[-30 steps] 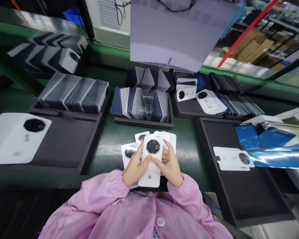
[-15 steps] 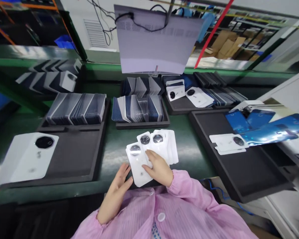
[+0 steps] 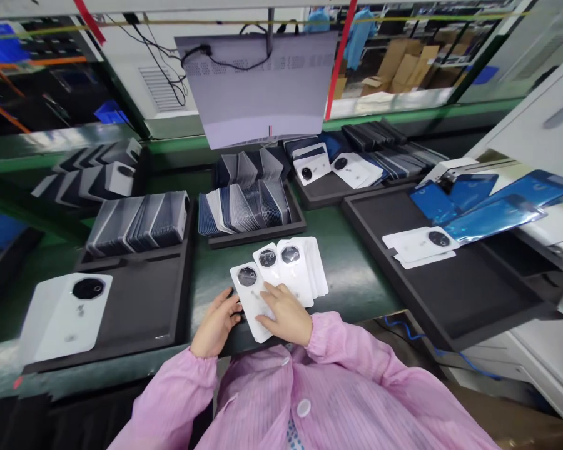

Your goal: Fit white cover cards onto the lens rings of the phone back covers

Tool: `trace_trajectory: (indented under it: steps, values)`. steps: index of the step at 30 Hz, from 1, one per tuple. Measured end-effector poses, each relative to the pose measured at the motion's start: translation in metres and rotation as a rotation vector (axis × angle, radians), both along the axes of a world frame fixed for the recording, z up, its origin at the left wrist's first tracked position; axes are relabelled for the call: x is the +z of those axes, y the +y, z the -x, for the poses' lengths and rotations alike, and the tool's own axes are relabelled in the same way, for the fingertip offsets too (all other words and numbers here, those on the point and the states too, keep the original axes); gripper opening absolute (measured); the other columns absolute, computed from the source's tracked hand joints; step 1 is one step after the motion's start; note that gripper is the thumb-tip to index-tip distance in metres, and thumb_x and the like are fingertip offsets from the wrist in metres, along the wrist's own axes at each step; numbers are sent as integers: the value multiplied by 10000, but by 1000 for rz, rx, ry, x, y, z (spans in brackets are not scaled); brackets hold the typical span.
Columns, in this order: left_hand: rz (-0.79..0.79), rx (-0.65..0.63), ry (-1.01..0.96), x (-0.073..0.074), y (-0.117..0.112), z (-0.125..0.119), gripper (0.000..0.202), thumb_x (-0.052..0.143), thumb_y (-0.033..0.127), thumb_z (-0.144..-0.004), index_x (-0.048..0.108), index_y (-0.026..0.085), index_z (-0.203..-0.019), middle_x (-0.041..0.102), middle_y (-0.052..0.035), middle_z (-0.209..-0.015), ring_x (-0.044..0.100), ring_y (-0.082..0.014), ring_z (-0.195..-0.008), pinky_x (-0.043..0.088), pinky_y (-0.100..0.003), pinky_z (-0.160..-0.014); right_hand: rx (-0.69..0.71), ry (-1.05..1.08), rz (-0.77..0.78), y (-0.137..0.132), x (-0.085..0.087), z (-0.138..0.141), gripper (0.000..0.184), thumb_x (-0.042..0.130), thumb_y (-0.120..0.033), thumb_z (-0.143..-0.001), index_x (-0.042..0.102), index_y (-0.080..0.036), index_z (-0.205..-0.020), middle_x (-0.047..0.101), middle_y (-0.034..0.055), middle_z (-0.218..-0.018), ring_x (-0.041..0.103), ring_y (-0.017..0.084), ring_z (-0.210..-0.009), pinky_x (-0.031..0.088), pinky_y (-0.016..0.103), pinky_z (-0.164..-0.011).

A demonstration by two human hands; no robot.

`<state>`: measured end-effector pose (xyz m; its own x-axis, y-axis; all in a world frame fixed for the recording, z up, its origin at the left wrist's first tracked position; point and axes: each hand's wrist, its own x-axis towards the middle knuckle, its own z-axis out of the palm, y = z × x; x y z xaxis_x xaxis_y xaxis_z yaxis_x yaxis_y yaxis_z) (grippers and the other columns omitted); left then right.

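White phone covers [image 3: 281, 272] fanned on desk [image 3: 351, 275]; right hand [image 3: 284, 319] flat on nearest, left hand [image 3: 216, 322] open at its edge (neither grasping). Trays behind fan full.

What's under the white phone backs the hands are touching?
The fanned white phone backs lie on the green table. The right hand covers their lower ends, so anything beneath there is hidden. The left hand touches the leftmost one.

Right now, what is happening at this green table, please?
A person in a pink coat works on a fanned stack of white phone back covers with round black camera rings lying on the green table. The right hand presses flat on the nearest cover; the left hand touches its left edge. Black foam trays with more covers stand around.
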<state>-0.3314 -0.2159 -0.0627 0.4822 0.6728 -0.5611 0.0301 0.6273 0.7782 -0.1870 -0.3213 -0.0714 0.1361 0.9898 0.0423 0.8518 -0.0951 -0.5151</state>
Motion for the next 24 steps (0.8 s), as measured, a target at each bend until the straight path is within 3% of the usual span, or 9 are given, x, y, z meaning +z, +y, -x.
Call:
trace_trajectory:
  steps: [3, 8, 10, 13, 15, 17, 18, 21, 24]
  values:
    - [-216, -139, 63, -12, 3, -9, 403, 742, 393, -697, 621, 135, -981, 601, 18, -662, 517, -95, -526, 365, -204, -469, 21, 25, -25, -1, -3, -1, 436, 621, -357, -817, 591, -96, -1165, 526, 202, -1331, 515, 302, -1078, 450, 482, -949]
    - [-371, -95, 123, -13, 12, -6, 455, 747, 461, -674, 586, 164, -979, 676, -30, -879, 627, -178, -779, 480, -283, -683, 59, 205, -183, -14, -1, -12, 378, 645, -287, -803, 613, -128, -1145, 590, 162, -1268, 559, 274, -1080, 480, 451, -947]
    - [-366, -70, 113, -3, 18, -4, 441, 718, 474, -708, 566, 184, -1003, 687, -34, -919, 645, -198, -841, 495, -312, -738, -15, 300, -342, -26, 1, -25, 336, 619, -246, -822, 611, -176, -1150, 623, 126, -1220, 565, 251, -1099, 479, 452, -959]
    - [-295, -40, 29, 10, 21, -14, 438, 707, 465, -726, 569, 205, -1051, 704, -50, -973, 663, -226, -910, 511, -349, -796, -284, 401, -487, -46, -3, -55, 373, 602, -233, -828, 578, -217, -1200, 584, 120, -1257, 525, 249, -1192, 464, 477, -986]
    - [-312, -118, 3, 8, 19, -33, 436, 686, 474, -738, 582, 186, -1049, 709, -77, -959, 669, -240, -904, 517, -372, -808, -477, 506, -465, -56, -12, -77, 485, 627, -273, -805, 519, -225, -1275, 497, 135, -1352, 476, 265, -1261, 481, 476, -972]
    - [-459, -318, 72, -3, 14, -57, 436, 605, 507, -790, 601, 153, -1043, 706, -103, -905, 670, -247, -878, 518, -403, -815, -603, 647, -386, -63, -22, -95, 617, 657, -330, -777, 442, -235, -1349, 422, 140, -1423, 451, 275, -1295, 487, 476, -971]
    - [-502, -342, 93, -9, 12, -68, 428, 617, 502, -779, 616, 145, -1017, 701, -105, -883, 666, -255, -878, 514, -419, -827, -641, 718, -337, -64, -27, -102, 669, 669, -352, -766, 411, -238, -1373, 407, 143, -1440, 452, 278, -1299, 485, 478, -976]
    - [-630, -331, 153, -24, 9, -88, 415, 668, 456, -737, 617, 168, -1031, 668, -100, -928, 633, -276, -949, 473, -468, -909, -676, 904, -210, -63, -30, -112, 740, 690, -374, -747, 377, -231, -1401, 392, 163, -1464, 469, 285, -1292, 491, 470, -973]
    - [-787, -279, 241, -29, 8, -88, 407, 690, 398, -714, 629, 169, -1045, 575, -150, -1118, 491, -353, -1183, 288, -553, -1076, -706, 1057, -148, -53, -19, -113, 784, 719, -328, -710, 376, -204, -1403, 370, 189, -1478, 526, 280, -1237, 512, 444, -942]
